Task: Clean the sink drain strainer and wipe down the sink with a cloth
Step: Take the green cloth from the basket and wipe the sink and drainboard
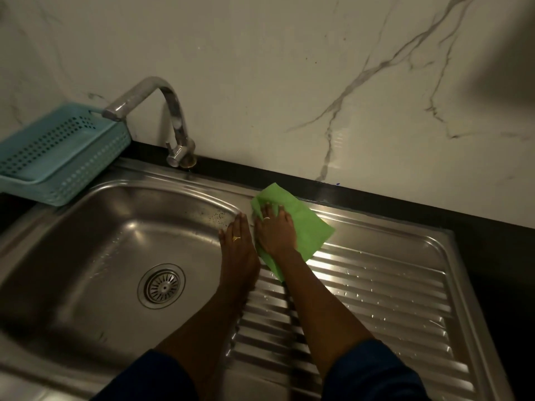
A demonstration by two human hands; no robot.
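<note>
A steel sink (pixel 86 227) fills the left half, with the round drain strainer (pixel 161 285) seated in its bottom. A ribbed steel drainboard (pixel 376 285) extends to the right. A green cloth (pixel 304 224) lies flat on the drainboard's far left corner. My right hand (pixel 276 230) presses palm-down on the cloth, fingers spread. My left hand (pixel 238 241) rests flat on the sink's right rim, just beside the right hand, holding nothing. Both hands wear a ring.
A curved chrome tap (pixel 173 120) stands behind the basin. A teal perforated plastic basket (pixel 58 151) sits at the sink's far left corner. A marble wall (pixel 318 82) rises behind a dark counter strip (pixel 376 204). Water drops dot the drainboard.
</note>
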